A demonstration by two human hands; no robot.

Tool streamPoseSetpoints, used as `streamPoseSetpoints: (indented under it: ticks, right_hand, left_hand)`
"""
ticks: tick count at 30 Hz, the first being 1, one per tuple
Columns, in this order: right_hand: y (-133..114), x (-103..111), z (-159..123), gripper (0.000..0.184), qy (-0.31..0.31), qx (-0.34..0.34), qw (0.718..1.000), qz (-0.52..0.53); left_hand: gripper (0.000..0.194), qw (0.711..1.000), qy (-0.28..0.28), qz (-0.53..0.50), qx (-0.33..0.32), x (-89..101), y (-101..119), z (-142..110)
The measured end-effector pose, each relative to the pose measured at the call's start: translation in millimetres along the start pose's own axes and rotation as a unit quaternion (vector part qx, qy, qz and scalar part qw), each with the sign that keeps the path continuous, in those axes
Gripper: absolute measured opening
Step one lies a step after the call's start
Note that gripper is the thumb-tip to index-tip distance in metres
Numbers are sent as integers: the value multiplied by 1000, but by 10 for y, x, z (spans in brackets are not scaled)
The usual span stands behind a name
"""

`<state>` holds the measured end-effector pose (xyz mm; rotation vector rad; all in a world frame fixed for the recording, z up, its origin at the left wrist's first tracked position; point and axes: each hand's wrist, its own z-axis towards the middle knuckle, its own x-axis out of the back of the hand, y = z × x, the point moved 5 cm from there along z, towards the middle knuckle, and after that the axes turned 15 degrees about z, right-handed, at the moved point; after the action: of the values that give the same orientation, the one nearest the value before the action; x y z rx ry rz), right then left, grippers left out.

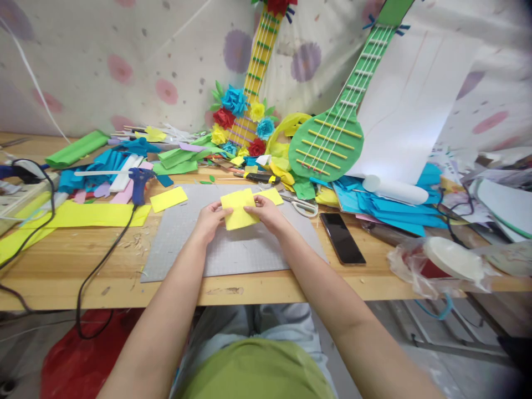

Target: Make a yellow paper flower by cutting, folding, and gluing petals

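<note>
Between my two hands I hold a small piece of yellow paper (240, 209), raised over the grey cutting mat (245, 249). My left hand (211, 220) pinches its left edge with the thumb in front. On the right edge, my right hand (268, 213) grips it the same way. Another yellow paper piece (272, 196) shows just behind my right fingers. A further yellow rectangle (169, 199) lies at the mat's upper left corner. White-handled scissors (305, 208) rest on the mat's right side, beyond my right hand.
A blue glue gun (140, 185) with a black cord stands at left, beside yellow strips (95, 215). A phone (342, 238) lies right of the mat. Behind are a green paper instrument (326, 145), a yellow flowered one (245, 133) and blue paper (374, 205).
</note>
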<state>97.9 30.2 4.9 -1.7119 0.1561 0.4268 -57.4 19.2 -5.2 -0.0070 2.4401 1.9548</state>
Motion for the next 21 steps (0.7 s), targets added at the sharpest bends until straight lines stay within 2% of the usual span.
streamPoseSetpoints:
  ticks: [3,5,6,8,10,12,14,18,21]
  right_hand:
    - [-94,21,-54,30,-74,-23,993,-85]
    - [-135,32,-100,31,-145,-50,974,-169]
    - [-148,50,-118,31,-170,-62,961,-211]
    - [-172,102,-131,30,-192,-73,934,-292]
    - [-193,148,-123,27,-194,-70,908,-366]
    - [-213,167,-114,25,-193,-59,881,-429]
    - [-226,165,-115,23,-199,-50,857,-473]
    - [-239,179,-119,21,-206,-52,831,-514]
    - [-236,208,-94,20,-208,-55,816,-537]
  left_hand:
    - [42,998,-14,63,18,82,65,58]
    - [39,992,32,125,-11,149,146,123]
    - [39,982,61,174,-46,167,203,154]
    - [48,939,99,297,-141,122,320,195]
    - [68,876,87,419,-221,-33,376,220]
    - [82,827,52,500,-252,-212,352,253]
    - [87,801,26,540,-257,-364,304,299]
    - [78,787,9,561,-255,-528,241,417]
    - [69,790,32,556,-256,-503,270,503]
